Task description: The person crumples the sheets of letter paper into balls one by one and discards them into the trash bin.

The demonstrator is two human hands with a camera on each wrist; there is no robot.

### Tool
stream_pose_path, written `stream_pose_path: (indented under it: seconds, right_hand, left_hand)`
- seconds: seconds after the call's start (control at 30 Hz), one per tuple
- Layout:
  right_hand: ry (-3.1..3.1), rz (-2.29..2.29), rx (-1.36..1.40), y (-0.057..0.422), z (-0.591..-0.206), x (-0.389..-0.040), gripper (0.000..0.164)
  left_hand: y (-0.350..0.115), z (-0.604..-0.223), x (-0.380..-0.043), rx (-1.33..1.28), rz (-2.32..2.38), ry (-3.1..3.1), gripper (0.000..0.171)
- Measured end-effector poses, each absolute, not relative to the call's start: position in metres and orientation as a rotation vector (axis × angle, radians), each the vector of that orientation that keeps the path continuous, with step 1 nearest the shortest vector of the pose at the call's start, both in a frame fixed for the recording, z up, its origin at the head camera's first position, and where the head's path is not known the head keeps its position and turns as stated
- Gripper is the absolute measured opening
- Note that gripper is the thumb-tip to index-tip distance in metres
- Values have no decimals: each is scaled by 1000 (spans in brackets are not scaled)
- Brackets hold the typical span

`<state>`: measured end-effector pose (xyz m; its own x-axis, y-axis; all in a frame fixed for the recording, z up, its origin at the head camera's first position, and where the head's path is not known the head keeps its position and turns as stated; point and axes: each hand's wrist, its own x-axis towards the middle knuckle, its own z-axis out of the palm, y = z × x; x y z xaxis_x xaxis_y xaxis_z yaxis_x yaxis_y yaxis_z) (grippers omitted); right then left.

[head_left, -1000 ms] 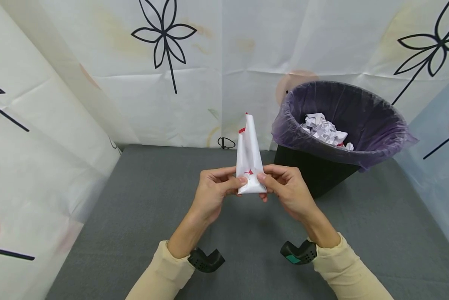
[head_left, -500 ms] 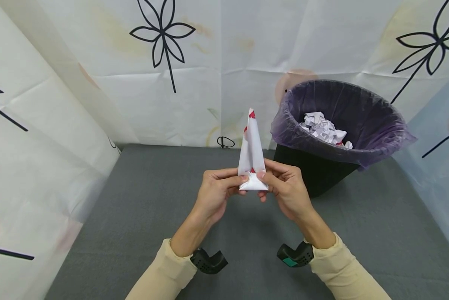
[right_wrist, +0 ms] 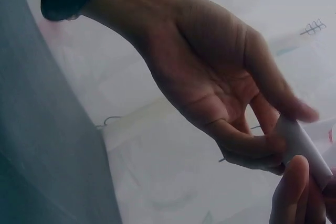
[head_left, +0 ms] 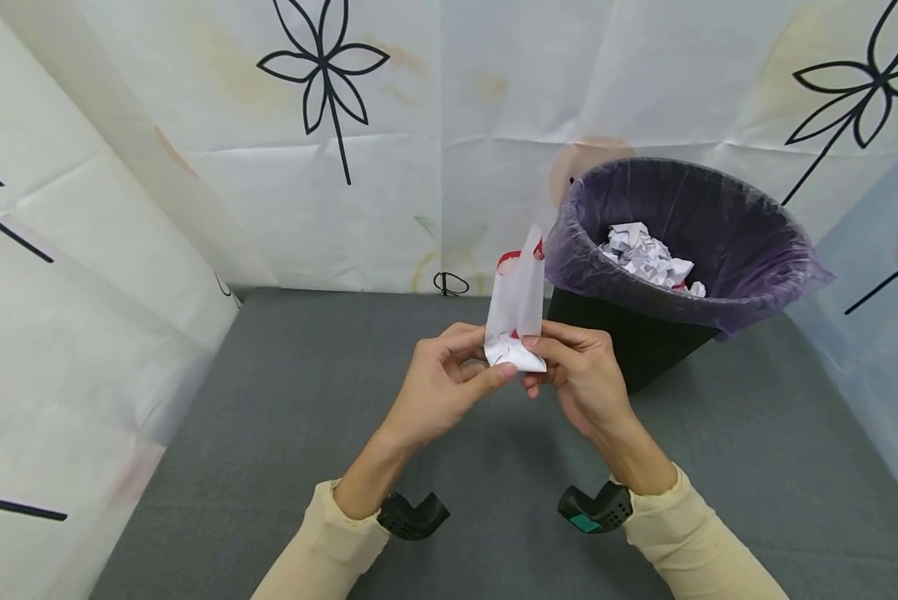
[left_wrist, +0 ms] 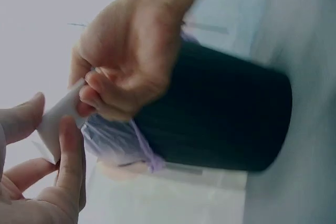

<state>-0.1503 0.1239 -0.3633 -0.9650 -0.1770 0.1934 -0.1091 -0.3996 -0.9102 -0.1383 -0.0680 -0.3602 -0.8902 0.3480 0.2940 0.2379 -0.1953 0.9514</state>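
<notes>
A small white paper bag (head_left: 515,292) with red marks at its top rim stands upright between the two hands in the head view, its lower end folded up. The left hand (head_left: 439,379) pinches the lower left, thumb across the bottom edge and fingers behind. On the other side, the right hand (head_left: 587,371) pinches the lower right corner, with its thumb on the folded part. In the left wrist view the end of the white paper (left_wrist: 55,121) shows between both sets of fingers. The right wrist view has the paper (right_wrist: 302,148) between the left thumb and fingers.
A black bin (head_left: 606,342) with a purple liner (head_left: 749,308) stands behind and right of the hands. Crumpled white paper (head_left: 647,258) lies inside it. The grey table (head_left: 268,433) ends at a patterned cloth backdrop (head_left: 216,192).
The bag has shifted slightly right and up, and its top now spreads wider toward the right. The left thumb has slid from the bag's left side to its bottom edge.
</notes>
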Motion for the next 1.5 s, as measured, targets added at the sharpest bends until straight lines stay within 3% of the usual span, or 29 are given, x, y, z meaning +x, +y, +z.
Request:
stream_pose_path:
  seconds: [0.13, 0.4, 0.5, 0.67, 0.83, 1.03, 1.33, 1.5]
  right_hand:
    - [1729, -2559, -365, 123, -362, -150, 37]
    - [1887, -2492, -334, 122, -362, -148, 29]
    - [1971, -2435, -394, 123, -361, -147, 21]
    - [2098, -2285, -621, 129, -361, -147, 28]
    - [2222, -2132, -861, 135, -361, -148, 25]
    - [2341, -2088, -864, 132, -363, -149, 24]
    - [2439, -2147, -886, 127, -363, -149, 11]
    - [2336, -2244, -871, 128, -364, -150, 9]
  left_hand:
    - [-67, -361, -136, 782, 2154, 2187, 46]
    - [-66, -366, -134, 952, 1933, 2573, 36]
    - [-66, -367, -135, 989, 1947, 2603, 29]
    - [-68, -368, -138, 1021, 1977, 2668, 18]
    - [-69, -367, -139, 988, 2051, 2626, 13]
    - [-68, -368, -140, 928, 2105, 2569, 10]
    - [-65, -370, -139, 827, 2192, 2467, 11]
    - [-66, -369, -140, 781, 2190, 2330, 29]
